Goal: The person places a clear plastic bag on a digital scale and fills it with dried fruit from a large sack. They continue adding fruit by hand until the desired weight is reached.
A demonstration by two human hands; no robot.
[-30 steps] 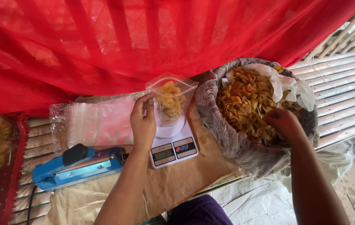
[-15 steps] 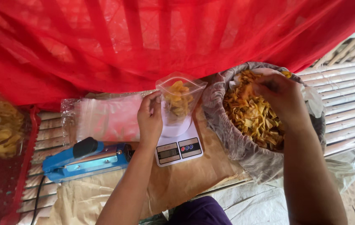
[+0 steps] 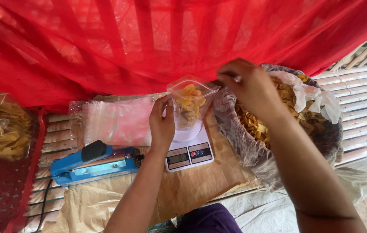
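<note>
We fill a chip bag (image 3: 190,103) on the scale (image 3: 189,152).
Left hand (image 3: 162,125) fingers clamp the bag; right hand (image 3: 246,86), risen from the sack (image 3: 252,146), fingers pinched together, content hidden.

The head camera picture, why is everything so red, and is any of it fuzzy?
Head view: daylight glows through the red cloth, tinting the stack of clear bags pink; the right hand looks slightly blurred; the scale and left hand look sharp.

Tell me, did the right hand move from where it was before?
Yes. The right hand left the chips in the big sack and came up and left, to the open bag on the scale.
</note>
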